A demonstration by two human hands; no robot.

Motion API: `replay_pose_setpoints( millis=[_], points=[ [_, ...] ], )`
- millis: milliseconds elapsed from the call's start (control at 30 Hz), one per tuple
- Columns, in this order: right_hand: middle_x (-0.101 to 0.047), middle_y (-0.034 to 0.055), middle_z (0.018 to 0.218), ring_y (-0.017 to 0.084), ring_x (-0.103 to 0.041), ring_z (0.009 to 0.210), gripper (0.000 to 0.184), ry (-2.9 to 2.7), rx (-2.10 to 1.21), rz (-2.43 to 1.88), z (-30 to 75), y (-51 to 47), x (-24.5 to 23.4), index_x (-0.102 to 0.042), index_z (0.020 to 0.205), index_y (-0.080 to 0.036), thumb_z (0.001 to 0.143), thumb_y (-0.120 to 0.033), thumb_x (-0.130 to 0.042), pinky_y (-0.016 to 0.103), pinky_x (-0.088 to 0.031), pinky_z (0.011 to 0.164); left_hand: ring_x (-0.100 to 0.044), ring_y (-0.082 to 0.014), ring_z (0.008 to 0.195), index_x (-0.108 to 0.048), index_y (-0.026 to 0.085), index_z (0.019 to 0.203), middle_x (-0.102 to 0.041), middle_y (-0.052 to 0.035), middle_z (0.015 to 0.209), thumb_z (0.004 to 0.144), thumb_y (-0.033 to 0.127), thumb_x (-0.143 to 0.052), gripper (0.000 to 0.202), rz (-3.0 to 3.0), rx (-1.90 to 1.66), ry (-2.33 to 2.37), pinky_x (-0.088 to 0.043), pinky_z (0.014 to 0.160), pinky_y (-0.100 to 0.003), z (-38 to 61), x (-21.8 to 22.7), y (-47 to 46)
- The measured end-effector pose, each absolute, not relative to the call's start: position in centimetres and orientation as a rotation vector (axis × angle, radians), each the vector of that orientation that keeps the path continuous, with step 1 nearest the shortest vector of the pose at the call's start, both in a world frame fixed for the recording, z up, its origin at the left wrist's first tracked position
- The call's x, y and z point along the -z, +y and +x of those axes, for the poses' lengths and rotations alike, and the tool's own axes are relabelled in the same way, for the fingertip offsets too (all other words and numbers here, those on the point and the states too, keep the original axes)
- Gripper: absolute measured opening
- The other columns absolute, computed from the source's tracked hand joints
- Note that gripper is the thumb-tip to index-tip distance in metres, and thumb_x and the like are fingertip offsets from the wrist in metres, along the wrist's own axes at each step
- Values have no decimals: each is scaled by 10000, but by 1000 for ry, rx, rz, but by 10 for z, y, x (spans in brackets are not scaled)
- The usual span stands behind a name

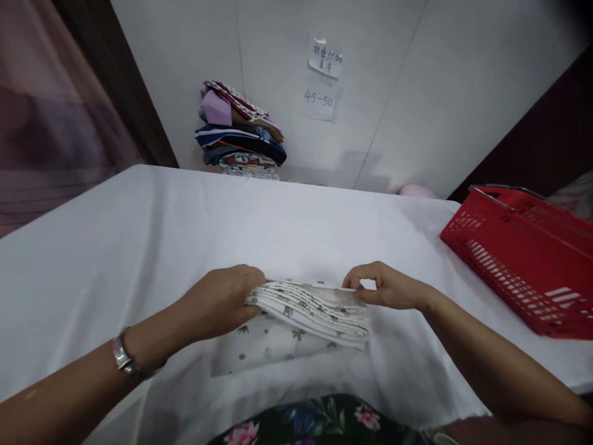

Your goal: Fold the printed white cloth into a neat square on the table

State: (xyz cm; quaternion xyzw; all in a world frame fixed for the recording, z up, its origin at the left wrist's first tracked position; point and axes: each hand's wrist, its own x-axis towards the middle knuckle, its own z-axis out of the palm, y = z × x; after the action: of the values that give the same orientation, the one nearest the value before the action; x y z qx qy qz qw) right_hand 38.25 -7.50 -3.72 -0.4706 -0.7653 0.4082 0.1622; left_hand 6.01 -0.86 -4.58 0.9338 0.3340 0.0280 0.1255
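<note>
A white cloth with small green and grey prints [310, 312] lies in many folded layers near the table's front edge. My left hand [231, 300] is closed around the left end of the stacked layers, thumb on top. At the far right corner, my right hand [382, 285] pinches the cloth's upper edge between thumb and fingers. The layers' edges fan out toward me between the two hands. Beneath them, a flat part of the same print shows on the table. The fingertips of my left hand are partly hidden by the cloth.
A white cloth covers the table [296, 228]. On the right stands a red plastic basket [523, 259] with a metal handle. Folded clothes [243, 133] are piled at the back against the wall, where paper notes [324, 80] hang. A pink curtain [55, 111] is at left.
</note>
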Motion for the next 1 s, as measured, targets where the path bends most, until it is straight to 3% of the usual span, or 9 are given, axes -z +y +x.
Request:
replay_pose_setpoints(
  millis=[67,233,433,667,833,1000],
  points=[
    [-661,13,918,121,-573,797,37,-2203,-1140,-1345,381,-80,41,-596,792,-181,796,-189,-561,261,-448,724,-564,-192,738,-535,204,775,-611,-33,817,751,235,-494,57,2712,-51,1006,-389,584,-287,61,44,-10],
    [-643,17,878,122,-556,747,151,-2352,-973,-1385,374,-92,51,-607,963,-197,824,-216,-550,258,-449,692,-572,-197,760,-547,213,862,-619,-31,858,738,236,-490,138,2681,-105,1025,-376,587,-286,60,43,-11],
    [-622,70,1042,177,-548,941,303,-2530,-696,-1279,377,-100,51,-569,1121,-202,819,-188,-567,334,-440,838,-571,-209,784,-546,205,877,-615,-43,883,738,236,-479,157,2693,-62,1038,-377,598,-297,60,45,-10],
    [-636,67,933,174,-554,905,233,-2476,-458,-1273,386,-99,54,-595,1022,-193,853,-107,-460,348,-452,801,-550,-216,814,-534,215,841,-606,-45,865,731,210,-489,119,2780,-153,953,-364,646,-317,57,51,-8],
    [-616,30,870,142,-558,796,148,-2217,-613,-1352,380,-110,37,-583,941,-210,857,-159,-472,296,-460,719,-556,-226,849,-536,236,783,-618,-18,810,725,227,-519,61,2834,-235,932,-337,765,-366,55,55,-5],
    [-616,45,892,156,-548,853,208,-2357,-643,-1249,358,-133,40,-571,1015,-206,858,-139,-452,304,-449,745,-581,-214,838,-526,226,1036,-651,-41,952,737,264,-525,302,2798,-289,979,-332,858,-390,51,61,-3]
  ],
)
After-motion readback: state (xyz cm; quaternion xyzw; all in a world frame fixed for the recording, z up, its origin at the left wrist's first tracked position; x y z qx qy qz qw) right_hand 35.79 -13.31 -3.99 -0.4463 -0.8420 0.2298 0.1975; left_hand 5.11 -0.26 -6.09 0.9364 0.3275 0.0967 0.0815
